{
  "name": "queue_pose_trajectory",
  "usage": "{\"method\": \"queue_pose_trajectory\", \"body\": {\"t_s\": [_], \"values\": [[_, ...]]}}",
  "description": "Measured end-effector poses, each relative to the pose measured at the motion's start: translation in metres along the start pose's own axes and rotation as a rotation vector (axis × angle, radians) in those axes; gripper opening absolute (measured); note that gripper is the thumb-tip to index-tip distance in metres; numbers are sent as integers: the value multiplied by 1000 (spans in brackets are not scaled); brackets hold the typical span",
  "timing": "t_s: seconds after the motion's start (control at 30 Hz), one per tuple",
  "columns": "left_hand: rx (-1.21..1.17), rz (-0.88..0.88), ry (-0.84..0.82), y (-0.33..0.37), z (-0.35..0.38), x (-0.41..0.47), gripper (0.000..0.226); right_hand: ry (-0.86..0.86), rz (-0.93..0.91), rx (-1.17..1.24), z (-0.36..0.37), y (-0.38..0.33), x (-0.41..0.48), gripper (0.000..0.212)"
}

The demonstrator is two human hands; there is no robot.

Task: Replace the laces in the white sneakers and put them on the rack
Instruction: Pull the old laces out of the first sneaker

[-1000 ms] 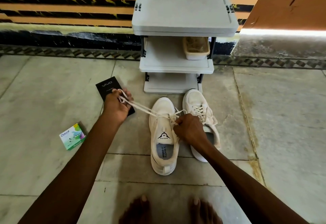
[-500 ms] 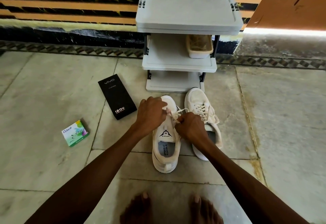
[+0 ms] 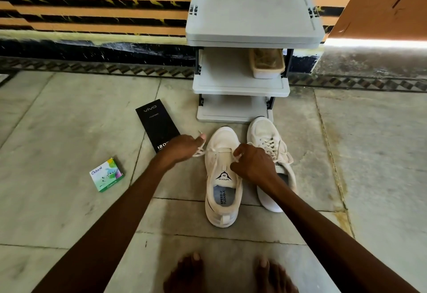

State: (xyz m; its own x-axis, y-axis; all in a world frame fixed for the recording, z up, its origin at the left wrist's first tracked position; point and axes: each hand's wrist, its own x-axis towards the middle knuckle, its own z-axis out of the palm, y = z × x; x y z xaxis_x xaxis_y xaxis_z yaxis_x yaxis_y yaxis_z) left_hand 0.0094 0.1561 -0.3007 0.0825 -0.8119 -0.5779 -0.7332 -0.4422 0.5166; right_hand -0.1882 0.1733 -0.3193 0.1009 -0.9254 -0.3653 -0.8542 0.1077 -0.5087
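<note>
A small green box (image 3: pixel 106 174) lies on the floor (image 3: pixel 57 119) at the left. A bit to the right and farther away lies a long black box (image 3: pixel 157 126). The left hand (image 3: pixel 184 146) is over the near end of that black box. Its fingers are curled and pinch a white lace (image 3: pixel 200 152), which runs to the shoe beside it.

Next comes the first white sneaker (image 3: pixel 223 177). It stands on the floor with its toe pointing at the rack. It is creamy white, with a black logo on the tongue and words inside. One bit of lace crosses it near the toe, and the tongue below that is bare. The right hand (image 3: pixel 253 163) is at the right side of this sneaker, fingers curled and pinching the lace there. The two hands are apart, one on each side of the shoe.

Just to the right stands the second white sneaker (image 3: pixel 268 135), with its lace already crossed. Its toe is near the bottom of the grey rack (image 3: pixel 251 15). A small basket (image 3: pixel 265 64) sits on the middle shelf.
</note>
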Motion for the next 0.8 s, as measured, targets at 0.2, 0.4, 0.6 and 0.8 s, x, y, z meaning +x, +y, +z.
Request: {"method": "queue_pose_trajectory", "body": {"t_s": [0.2, 0.4, 0.6, 0.8], "values": [[353, 160, 78, 1, 34, -25, 73, -176, -192, -267, -11, -17, 10, 65], [285, 191, 313, -6, 63, -29, 32, -220, -234, -585, -9, -35, 11, 69], [147, 171, 324, -10, 69, -17, 21, -137, -285, -713, 0, -34, 3, 57], [70, 151, 360, -13, 73, -17, 23, -119, -210, -167, -5, -15, 16, 28]]}}
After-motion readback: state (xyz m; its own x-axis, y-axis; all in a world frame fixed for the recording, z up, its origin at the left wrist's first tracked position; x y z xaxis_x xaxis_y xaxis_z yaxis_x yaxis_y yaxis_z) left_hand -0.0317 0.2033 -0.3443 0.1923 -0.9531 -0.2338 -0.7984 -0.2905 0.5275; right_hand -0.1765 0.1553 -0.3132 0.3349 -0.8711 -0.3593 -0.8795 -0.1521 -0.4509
